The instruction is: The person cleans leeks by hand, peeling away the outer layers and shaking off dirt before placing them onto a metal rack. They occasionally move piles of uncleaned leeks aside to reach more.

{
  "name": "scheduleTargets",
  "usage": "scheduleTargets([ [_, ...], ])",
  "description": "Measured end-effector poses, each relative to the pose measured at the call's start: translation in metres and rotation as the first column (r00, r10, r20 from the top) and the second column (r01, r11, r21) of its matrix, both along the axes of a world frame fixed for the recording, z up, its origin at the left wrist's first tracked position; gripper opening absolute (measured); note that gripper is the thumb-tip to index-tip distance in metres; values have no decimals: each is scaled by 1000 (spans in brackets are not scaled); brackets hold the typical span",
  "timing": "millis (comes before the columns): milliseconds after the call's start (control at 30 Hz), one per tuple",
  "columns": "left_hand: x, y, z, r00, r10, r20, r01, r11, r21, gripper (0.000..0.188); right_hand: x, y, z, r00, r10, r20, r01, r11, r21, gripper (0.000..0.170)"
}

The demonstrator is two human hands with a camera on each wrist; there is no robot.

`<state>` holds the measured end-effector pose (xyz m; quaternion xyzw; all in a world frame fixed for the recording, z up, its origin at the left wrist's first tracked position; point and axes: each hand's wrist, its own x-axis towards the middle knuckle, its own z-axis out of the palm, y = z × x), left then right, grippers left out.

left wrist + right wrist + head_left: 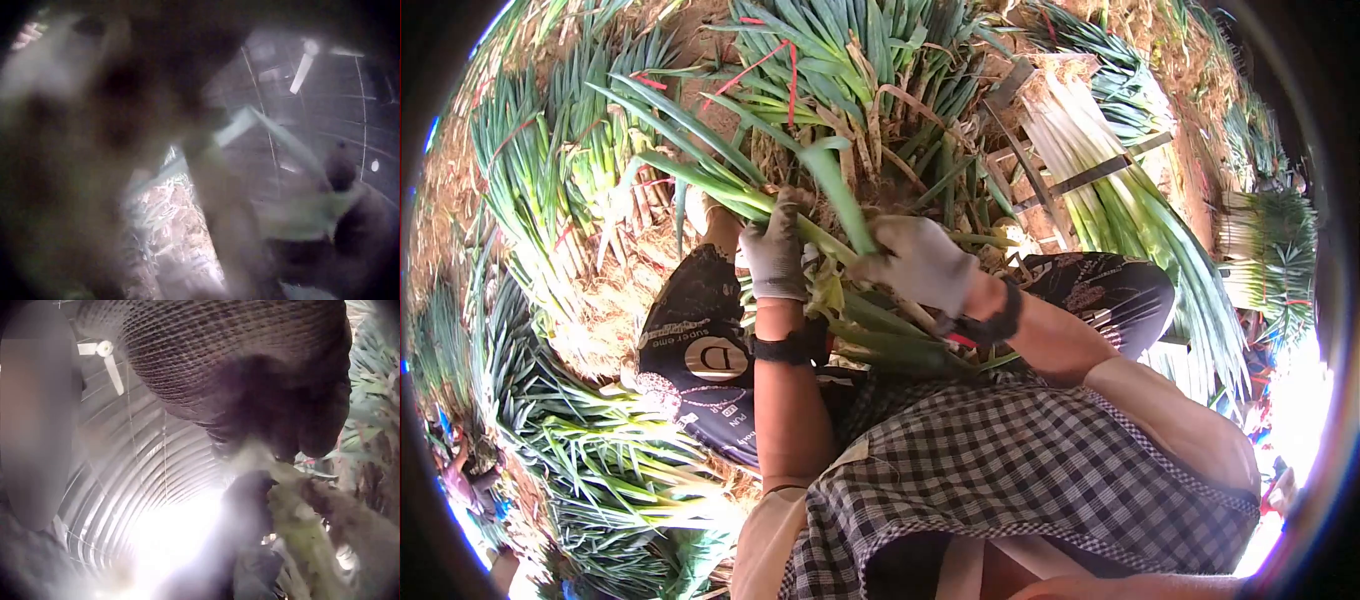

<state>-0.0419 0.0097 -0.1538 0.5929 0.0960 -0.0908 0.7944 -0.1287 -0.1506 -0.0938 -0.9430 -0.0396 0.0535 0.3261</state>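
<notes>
In the head view the gloved left hand (pixel 777 248) grips a green onion stalk (pixel 730 188) whose leaves fan out to the upper left. The gloved right hand (pixel 922 262) pinches a blurred green leaf (pixel 836 190) beside the same stalk, just right of the left hand. In the right wrist view, the curled fingers of the right glove (pixel 250 375) hold a pale piece above a yellow-green stalk (pixel 303 544). The left wrist view is dark and blurred, with a bent leaf (pixel 287 142) visible.
Tied onion bundles (pixel 840 60) stand ahead and at the left. A trimmed white-stemmed bundle (pixel 1090 140) lies on a metal-strapped rack (pixel 1040 190) at the right. Loose green onions (pixel 600 460) lie lower left. More leaves (pixel 890 335) rest across the lap.
</notes>
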Motion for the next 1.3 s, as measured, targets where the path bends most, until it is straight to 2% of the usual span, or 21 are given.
scheduleTargets([
  [33,2,4,-4,1000,-15,-16,15,1000,17,26,-9,-10,1,1000,10,-5,-10,1000,-1,47],
  [100,3,8,-3,999,-32,-34,33,999,31,28,-31,-41,4,991,-22,-134,33,996,83,44],
  [233,-1,12,5,996,-77,-40,80,994,71,32,-57,-96,21,979,20,-202,50,941,335,44],
  [267,-1,12,7,995,-91,-51,95,991,92,33,-54,-95,41,950,-163,-268,139,985,-106,44],
  [300,-2,8,10,994,-104,-24,103,994,-23,29,-54,-94,52,900,-358,-247,184,829,-528,45],
  [333,-4,7,11,993,-113,-26,112,993,-26,29,-53,-94,52,897,-367,-248,191,825,-532,45],
  [400,-7,6,13,992,-127,21,129,980,-152,25,-44,-91,49,958,-285,33,282,915,-290,42],
  [433,-10,5,24,988,-150,35,153,978,-140,24,-32,-73,73,960,-252,-121,231,959,-166,38],
  [500,-15,4,35,984,-158,83,168,976,-136,24,-9,-62,55,988,-115,-100,131,977,166,33],
  [567,-18,3,44,978,-162,133,180,975,-131,24,15,-36,61,971,-32,-237,105,947,303,30],
  [600,-20,4,48,970,-188,156,215,961,-175,23,27,-29,52,971,-31,-236,104,947,305,30],
  [667,-21,6,52,962,-205,180,241,946,-215,23,47,-19,27,921,110,-374,108,849,517,28],
  [800,-22,9,48,960,-200,197,246,937,-247,25,52,-25,13,899,241,-365,38,787,615,29],
  [900,-20,12,42,929,-272,250,347,875,-337,28,51,-35,9,900,383,-206,-151,720,678,28],
  [967,-22,13,43,914,-297,277,360,908,-215,49,36,-20,46,857,191,-479,304,564,768,24],
  [1000,-21,13,43,913,-301,277,365,905,-217,49,35,-17,49,857,186,-480,307,564,767,24],
  [1067,-20,15,44,873,-392,290,470,834,-287,50,34,-11,52,883,124,-453,219,745,630,25],
  [1100,-24,12,43,901,-316,298,413,837,-360,47,34,-14,48,883,124,-453,219,745,630,25],
  [1200,-24,13,36,908,-332,257,414,806,-422,46,38,-22,42,912,278,-303,-6,745,668,27],
  [1267,-24,15,40,883,-371,287,466,768,-439,46,36,-20,56,878,178,-445,203,704,681,31],
  [1300,-25,16,42,892,-365,267,448,793,-412,46,35,-17,61,877,175,-447,205,705,679,31],
])
